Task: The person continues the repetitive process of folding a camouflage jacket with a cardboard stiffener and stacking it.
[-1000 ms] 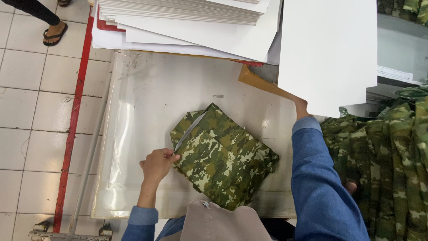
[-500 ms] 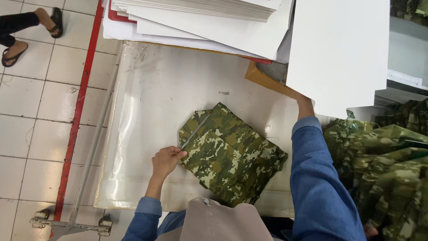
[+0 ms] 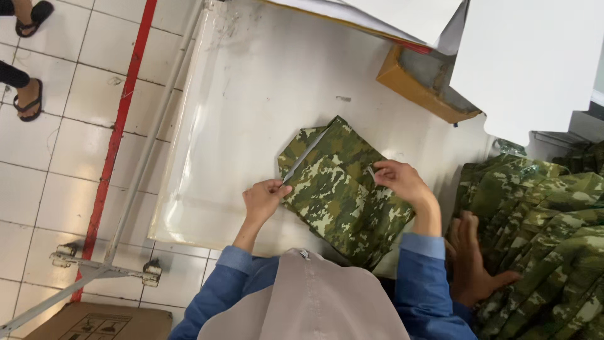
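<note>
folded camouflage garment [image 3: 343,189] long axis diagonal (both hands on it)

The left hand [image 3: 264,198] is pinching the near-left edge of a folded camouflage garment [image 3: 340,186] lying toward the table's [image 3: 251,94] near edge; the right hand [image 3: 402,182] is resting on its right side; more camouflage garments [image 3: 541,226] are lying piled off the right edge.

left hand [image 3: 264,198] pinching, right hand [image 3: 402,182] pinching
</note>
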